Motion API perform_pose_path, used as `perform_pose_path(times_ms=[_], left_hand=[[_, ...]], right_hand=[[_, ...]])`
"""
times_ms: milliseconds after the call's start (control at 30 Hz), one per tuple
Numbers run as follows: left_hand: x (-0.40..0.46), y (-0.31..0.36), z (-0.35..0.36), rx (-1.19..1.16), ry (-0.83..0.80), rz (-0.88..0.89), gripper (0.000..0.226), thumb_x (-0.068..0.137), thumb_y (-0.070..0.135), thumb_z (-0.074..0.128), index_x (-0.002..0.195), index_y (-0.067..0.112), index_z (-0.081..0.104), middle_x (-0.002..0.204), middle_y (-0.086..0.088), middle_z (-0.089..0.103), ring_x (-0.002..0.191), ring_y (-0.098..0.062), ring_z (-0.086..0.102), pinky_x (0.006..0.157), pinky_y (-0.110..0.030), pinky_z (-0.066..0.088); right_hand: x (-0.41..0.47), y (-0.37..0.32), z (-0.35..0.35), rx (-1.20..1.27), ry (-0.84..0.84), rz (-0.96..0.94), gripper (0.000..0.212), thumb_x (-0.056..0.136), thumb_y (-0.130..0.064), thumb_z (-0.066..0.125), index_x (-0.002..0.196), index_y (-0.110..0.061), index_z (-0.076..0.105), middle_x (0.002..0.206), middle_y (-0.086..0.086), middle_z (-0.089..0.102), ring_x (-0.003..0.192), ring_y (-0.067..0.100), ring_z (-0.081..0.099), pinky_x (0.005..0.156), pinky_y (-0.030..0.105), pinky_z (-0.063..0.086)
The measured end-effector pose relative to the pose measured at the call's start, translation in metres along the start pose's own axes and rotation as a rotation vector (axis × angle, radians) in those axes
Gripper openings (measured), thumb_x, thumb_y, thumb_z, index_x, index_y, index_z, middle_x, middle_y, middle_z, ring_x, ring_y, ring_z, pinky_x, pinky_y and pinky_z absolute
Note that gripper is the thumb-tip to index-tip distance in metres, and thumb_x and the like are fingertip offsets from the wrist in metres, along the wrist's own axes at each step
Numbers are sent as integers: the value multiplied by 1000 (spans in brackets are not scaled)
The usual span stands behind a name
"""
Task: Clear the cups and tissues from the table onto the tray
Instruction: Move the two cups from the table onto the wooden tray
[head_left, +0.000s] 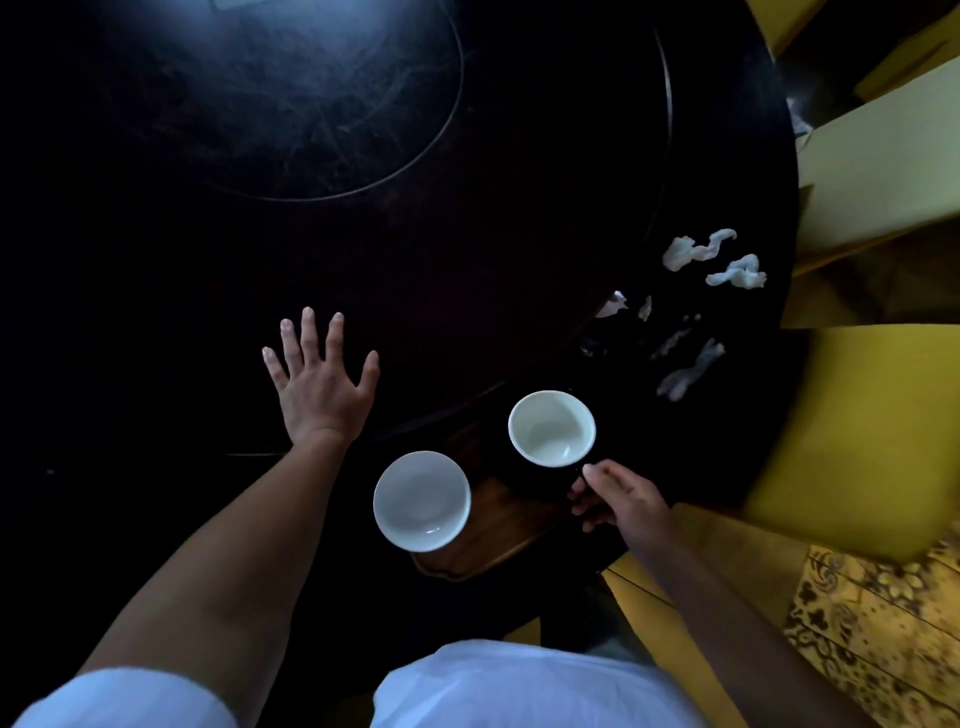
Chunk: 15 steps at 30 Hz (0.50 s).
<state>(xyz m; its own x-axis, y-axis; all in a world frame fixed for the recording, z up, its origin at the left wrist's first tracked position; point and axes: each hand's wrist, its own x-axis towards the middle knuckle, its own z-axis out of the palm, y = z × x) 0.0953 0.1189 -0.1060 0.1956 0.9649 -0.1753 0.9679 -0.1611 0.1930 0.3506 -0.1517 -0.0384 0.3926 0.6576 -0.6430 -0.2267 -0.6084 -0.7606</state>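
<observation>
Right grip (615, 493) pinches cup (551, 428) handle, cup just beyond.

I take the wooden tray (498, 540) as landmark. Two cups crowd it: white cup (422, 500) on its left part, dark cup (551, 435) at its far right. Crumpled tissues (717, 260) lie scattered beyond-right of tray. Bare dark table (260, 156) opens far-left of tray.

Dim, underexposed | pale glare top left on dark table (311, 104) | table mostly swallowed in black | white cups (551, 427) and tissues (698, 249) pop bright | yellow seats (857, 426) lit at right | fisheye bending at edges | right-edge tissues smeared, soft
</observation>
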Motion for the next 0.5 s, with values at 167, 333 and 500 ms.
perform_pose_path(times_ms=[167,333,500], left_hand=[[-2,1,1,13,-16,-5,74,98,65,31,161,29,18,172,-4,3,158,-27,-8,126,-55,-4],[0,1,-2,13,-16,-6,75,98,66,32,161,29,19,172,-5,4,158,-27,-7,126,-56,-4],[-1,2,-2,44,-42,-7,76,98,67,28,162,28,14,172,-6,1,158,-28,-9,125,-57,-5]], right_hand=[[-2,12,2,38,-42,31,24,101,-14,55,91,5,64,84,13,68,77,22,67,58,31,53],[-3,21,7,-41,-72,54,22,100,-18,57,98,2,67,88,12,74,53,16,56,44,26,41],[-3,30,8,-47,-39,81,18,98,-14,61,97,3,66,75,10,71,49,13,52,42,24,37]])
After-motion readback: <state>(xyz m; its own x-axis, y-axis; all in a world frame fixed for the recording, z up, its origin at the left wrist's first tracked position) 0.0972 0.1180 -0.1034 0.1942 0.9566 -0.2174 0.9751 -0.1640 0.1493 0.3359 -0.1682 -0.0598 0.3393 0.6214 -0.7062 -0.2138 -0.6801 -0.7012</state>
